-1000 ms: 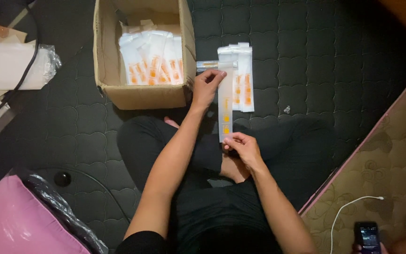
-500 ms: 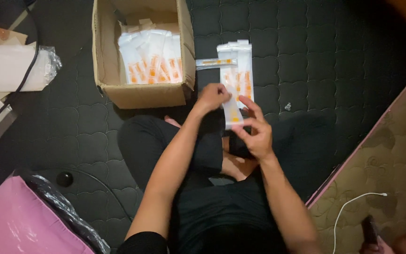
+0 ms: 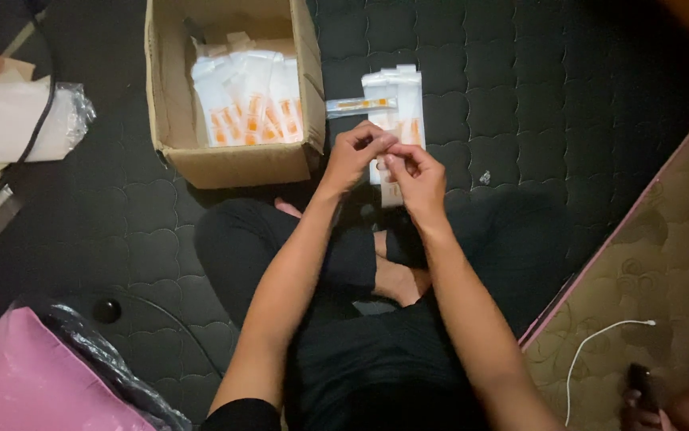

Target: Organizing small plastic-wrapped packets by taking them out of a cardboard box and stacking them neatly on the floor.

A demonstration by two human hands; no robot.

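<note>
My left hand (image 3: 356, 152) and my right hand (image 3: 413, 176) meet over my crossed legs, both pinching one white packet with orange marks (image 3: 390, 190); most of it is hidden by my fingers. Just beyond them a small stack of the same white packets (image 3: 398, 92) lies on the dark quilted mat (image 3: 520, 96), with a narrow clear strip (image 3: 360, 104) across it. To the left stands an open cardboard box (image 3: 229, 164) holding several more white and orange packets (image 3: 244, 100).
A pink bag in clear plastic (image 3: 33, 383) lies at the lower left. White wrapped bundles (image 3: 17, 120) and a black cable (image 3: 9, 179) sit at the far left. A white cable (image 3: 600, 339) and another person's hand with a dark phone (image 3: 643, 399) are at the lower right.
The long packet, held stretched between my hands a second ago, is now drawn in short. My right hand has come up to meet my left in front of the packet stack.
</note>
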